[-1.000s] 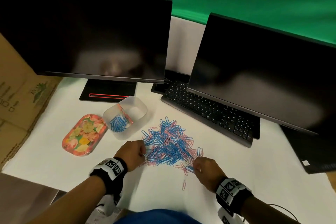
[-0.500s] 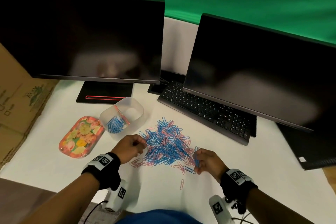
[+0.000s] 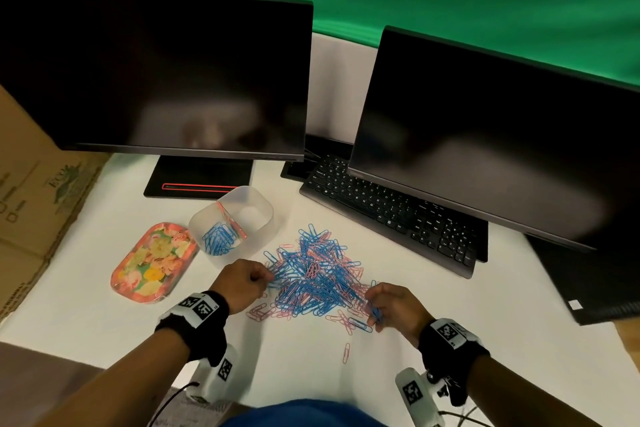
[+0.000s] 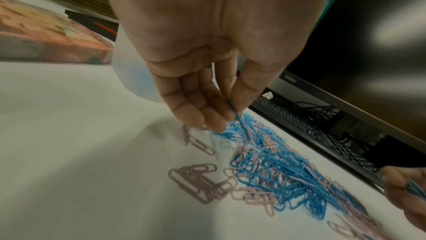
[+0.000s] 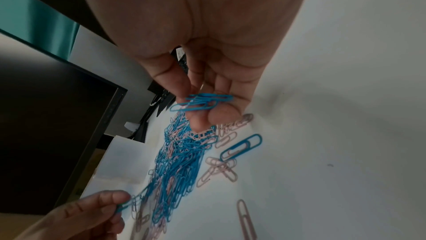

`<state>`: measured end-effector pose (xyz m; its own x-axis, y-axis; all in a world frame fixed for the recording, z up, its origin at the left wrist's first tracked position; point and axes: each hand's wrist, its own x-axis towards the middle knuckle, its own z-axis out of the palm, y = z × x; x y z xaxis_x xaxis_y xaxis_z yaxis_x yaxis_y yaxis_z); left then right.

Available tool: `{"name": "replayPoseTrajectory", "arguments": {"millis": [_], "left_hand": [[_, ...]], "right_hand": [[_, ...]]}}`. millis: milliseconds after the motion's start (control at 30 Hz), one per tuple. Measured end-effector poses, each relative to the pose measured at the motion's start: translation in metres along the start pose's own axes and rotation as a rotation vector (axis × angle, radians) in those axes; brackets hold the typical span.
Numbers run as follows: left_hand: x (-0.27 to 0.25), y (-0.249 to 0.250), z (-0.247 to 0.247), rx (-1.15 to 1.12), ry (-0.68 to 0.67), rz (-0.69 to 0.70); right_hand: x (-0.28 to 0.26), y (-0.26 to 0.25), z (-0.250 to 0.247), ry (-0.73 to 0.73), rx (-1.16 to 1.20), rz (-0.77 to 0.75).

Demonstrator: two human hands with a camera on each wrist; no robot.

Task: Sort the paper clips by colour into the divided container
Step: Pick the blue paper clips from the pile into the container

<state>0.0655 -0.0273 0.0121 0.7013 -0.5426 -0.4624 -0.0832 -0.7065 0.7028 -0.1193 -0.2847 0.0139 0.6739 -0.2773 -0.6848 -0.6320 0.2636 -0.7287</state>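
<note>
A heap of blue and pink paper clips (image 3: 317, 279) lies on the white table between my hands. My left hand (image 3: 242, 282) is at the heap's left edge and pinches a blue clip (image 4: 234, 110) between thumb and fingers. My right hand (image 3: 388, 305) is at the heap's right edge and holds a small bundle of blue clips (image 5: 202, 102). The clear divided container (image 3: 232, 224) stands behind the left hand, with blue clips (image 3: 218, 239) in its left compartment; its right compartment looks empty.
A floral oval tray (image 3: 152, 262) lies left of the container. Two dark monitors (image 3: 156, 73) and a black keyboard (image 3: 391, 215) stand behind the heap. Cardboard boxes (image 3: 31, 191) line the left side. Loose pink clips (image 3: 346, 352) lie near the table's front.
The right hand has lifted slightly and drawn back with more blue clips in it. The left hand stays at the heap's left edge, picking at clips. The head view has shifted a little.
</note>
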Motion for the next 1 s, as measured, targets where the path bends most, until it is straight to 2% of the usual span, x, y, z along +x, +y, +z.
{"name": "replayPoseTrajectory", "arguments": {"millis": [100, 200, 300, 400, 467, 667, 733, 867, 1000], "left_hand": [[-0.002, 0.0, -0.001, -0.006, 0.059, -0.026], [-0.002, 0.002, -0.001, -0.148, 0.132, -0.026], [-0.001, 0.011, -0.002, -0.362, 0.122, -0.042], [-0.003, 0.024, -0.003, -0.581, 0.076, -0.057], [-0.005, 0.031, -0.003, -0.691, 0.049, -0.055], [-0.004, 0.044, 0.003, -0.889, -0.105, -0.047], [-0.004, 0.046, 0.004, -0.926, -0.134, -0.039], [-0.005, 0.046, 0.004, -0.957, -0.138, -0.035], [-0.003, 0.044, 0.006, -0.989, -0.123, -0.057]], "right_hand": [[0.0, -0.002, 0.003, 0.04, 0.042, 0.017], [0.001, -0.001, 0.004, 0.035, -0.011, 0.003], [0.001, 0.001, 0.004, 0.024, -0.23, -0.044], [0.001, 0.002, 0.009, 0.004, -0.576, -0.218], [-0.001, -0.003, 0.021, -0.01, -0.68, -0.294], [0.011, -0.03, 0.064, -0.112, -0.759, -0.414], [0.013, -0.04, 0.075, -0.13, -0.717, -0.466], [0.012, -0.053, 0.08, -0.12, -0.759, -0.583], [0.014, -0.054, 0.077, -0.069, -0.795, -0.633]]}}
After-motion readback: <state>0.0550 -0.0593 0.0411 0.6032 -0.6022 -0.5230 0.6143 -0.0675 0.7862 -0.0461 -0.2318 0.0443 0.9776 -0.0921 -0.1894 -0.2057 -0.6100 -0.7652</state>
